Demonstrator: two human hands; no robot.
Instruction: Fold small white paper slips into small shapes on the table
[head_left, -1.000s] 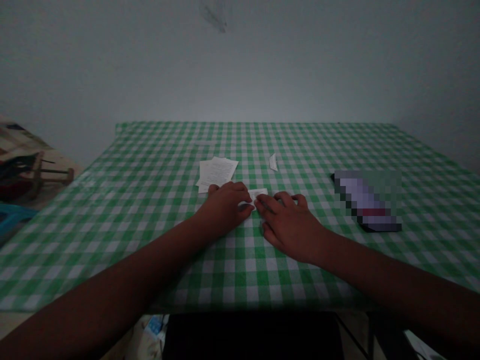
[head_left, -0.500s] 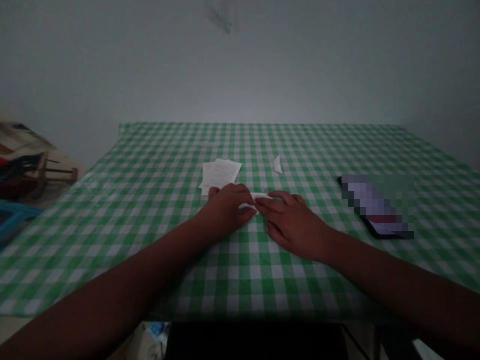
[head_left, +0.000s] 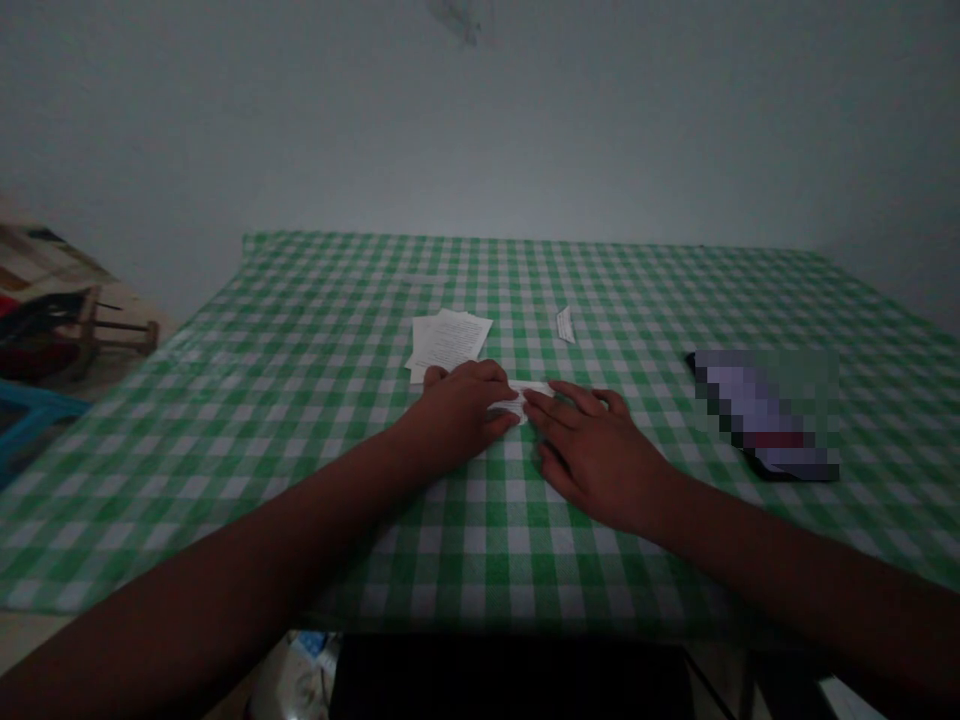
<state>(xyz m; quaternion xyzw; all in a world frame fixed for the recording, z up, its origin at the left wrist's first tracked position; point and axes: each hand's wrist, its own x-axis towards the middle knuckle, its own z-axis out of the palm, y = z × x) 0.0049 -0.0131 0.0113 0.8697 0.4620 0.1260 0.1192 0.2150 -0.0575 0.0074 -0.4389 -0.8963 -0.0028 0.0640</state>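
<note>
A small folded white paper strip (head_left: pixel 525 393) lies on the green-and-white checked tablecloth (head_left: pixel 300 400) in the middle of the table. My left hand (head_left: pixel 459 410) rests on its left end with curled fingers pressing it down. My right hand (head_left: pixel 592 450) lies flat beside it, fingers stretched out over the strip's right end. Most of the strip is hidden under both hands.
A small stack of printed white sheets (head_left: pixel 448 340) lies just beyond my left hand. A tiny folded paper piece (head_left: pixel 565 325) sits further back. A dark phone (head_left: pixel 765 420), blurred out, lies to the right. Furniture and a blue object (head_left: pixel 30 420) stand off the table's left side.
Both hands stayed on the paper strip. My right fingers slid a little further over it. The view shifted slightly.
</note>
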